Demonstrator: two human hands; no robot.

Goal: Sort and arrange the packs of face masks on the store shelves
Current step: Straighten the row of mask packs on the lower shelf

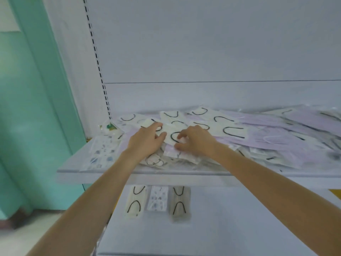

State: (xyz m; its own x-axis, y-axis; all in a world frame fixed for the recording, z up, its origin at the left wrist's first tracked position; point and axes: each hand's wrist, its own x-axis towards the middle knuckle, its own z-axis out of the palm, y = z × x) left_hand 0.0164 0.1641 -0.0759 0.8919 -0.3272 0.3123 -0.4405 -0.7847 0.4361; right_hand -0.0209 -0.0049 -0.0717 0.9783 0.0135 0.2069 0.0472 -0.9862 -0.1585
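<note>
Right hand (195, 142) fingers pinch a cream pack (170, 134) atop the pile (267, 137) on the shelf (73, 164); left hand (145, 140) rests flat, fingers loose.

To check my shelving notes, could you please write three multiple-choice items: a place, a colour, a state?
1. Where does the row of three wrapped mask packs lie? A white lower shelf B floor C on the pile
2. Colour of the masks heaped at upper right? A red B lilac C green
3. The right hand is: A idle B holding a box C pinching a cream black-looped pack

Answers: A, the row sits below the piled shelf. B, that side shows pale lilac. C, its fingers and thumb curl on the pack.
</note>
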